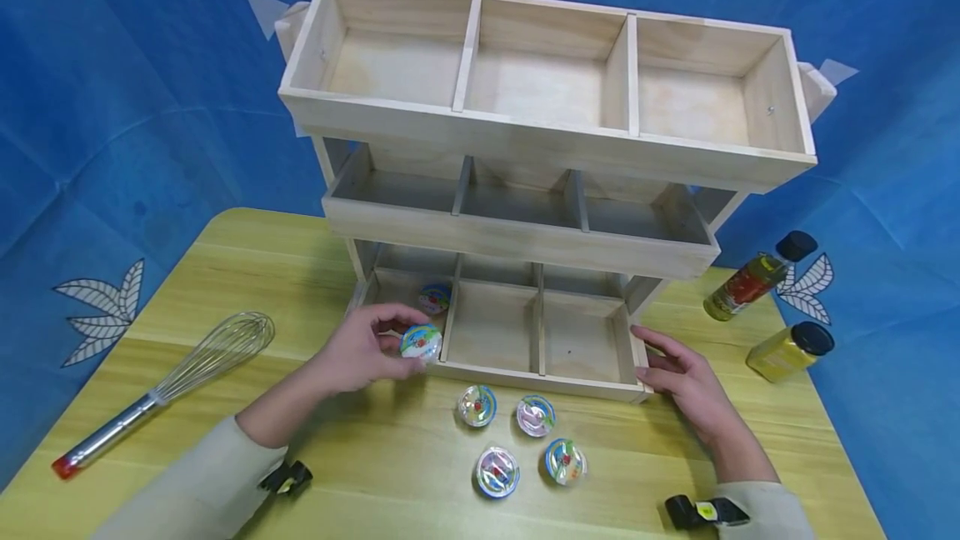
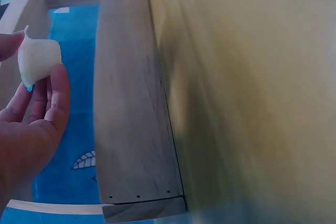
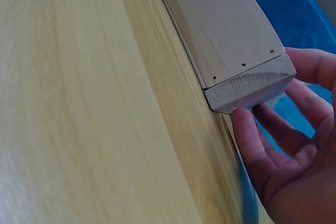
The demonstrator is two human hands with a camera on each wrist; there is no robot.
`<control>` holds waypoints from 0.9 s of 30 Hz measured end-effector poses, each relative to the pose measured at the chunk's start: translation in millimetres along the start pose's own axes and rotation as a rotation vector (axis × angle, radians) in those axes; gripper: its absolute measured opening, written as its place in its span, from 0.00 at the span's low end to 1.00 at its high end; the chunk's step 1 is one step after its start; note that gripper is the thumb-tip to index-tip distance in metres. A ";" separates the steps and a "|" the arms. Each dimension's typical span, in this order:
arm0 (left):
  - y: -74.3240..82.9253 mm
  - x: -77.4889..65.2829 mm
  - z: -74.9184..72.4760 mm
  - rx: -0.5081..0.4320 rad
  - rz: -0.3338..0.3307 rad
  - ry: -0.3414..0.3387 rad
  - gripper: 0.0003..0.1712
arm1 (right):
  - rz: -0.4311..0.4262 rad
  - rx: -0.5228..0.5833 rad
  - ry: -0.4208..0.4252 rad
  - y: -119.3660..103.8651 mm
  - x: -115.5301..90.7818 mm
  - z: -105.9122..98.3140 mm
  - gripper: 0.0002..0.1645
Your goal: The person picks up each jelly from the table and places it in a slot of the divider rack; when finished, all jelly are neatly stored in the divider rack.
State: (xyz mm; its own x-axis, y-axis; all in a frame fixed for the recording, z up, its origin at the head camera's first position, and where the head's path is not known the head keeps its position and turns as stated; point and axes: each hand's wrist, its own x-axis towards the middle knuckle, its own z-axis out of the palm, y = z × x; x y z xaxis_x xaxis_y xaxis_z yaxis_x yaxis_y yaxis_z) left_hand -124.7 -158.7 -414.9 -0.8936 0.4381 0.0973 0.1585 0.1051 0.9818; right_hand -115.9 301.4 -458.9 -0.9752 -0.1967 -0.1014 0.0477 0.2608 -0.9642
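My left hand (image 1: 367, 346) pinches a small jelly cup (image 1: 422, 343) with a printed lid at the front of the bottom tier's left compartment. Its pale, rounded cup body (image 2: 41, 59) shows between thumb and fingers in the left wrist view. Another jelly cup (image 1: 434, 298) lies inside that compartment. Several more jelly cups (image 1: 497, 472) stand on the table before the three-tier wooden rack (image 1: 525, 257). At the rack's lower right end, my right hand (image 1: 688, 382) holds the corner of the bottom tier (image 3: 249, 82), thumb and fingers bent around it.
A whisk (image 1: 202, 361) lies at the table's left. To the right of the rack are a dark-capped bottle (image 1: 752, 280) and a yellow jar (image 1: 783, 353). Blue cloth (image 1: 150, 65) hangs behind. The upper tiers overhang the bottom one.
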 end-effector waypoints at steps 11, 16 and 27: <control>-17.9 23.7 -13.2 0.171 -0.076 0.118 0.26 | -0.001 -0.002 0.000 1.5 0.6 0.2 0.36; -25.3 31.1 -14.2 0.300 -0.095 0.143 0.25 | 0.005 -0.006 0.004 -0.1 0.1 0.5 0.36; -35.8 41.9 -14.0 0.336 -0.175 0.041 0.24 | 0.010 -0.006 0.009 -1.8 -0.2 1.3 0.36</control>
State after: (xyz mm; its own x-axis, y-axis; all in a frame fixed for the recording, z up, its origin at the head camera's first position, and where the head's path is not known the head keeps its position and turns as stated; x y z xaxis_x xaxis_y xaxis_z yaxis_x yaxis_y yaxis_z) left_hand -173.6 -156.6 -443.7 -0.9343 0.3523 -0.0542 0.1244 0.4649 0.8766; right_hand -115.5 299.7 -457.4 -0.9766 -0.1857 -0.1086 0.0560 0.2681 -0.9618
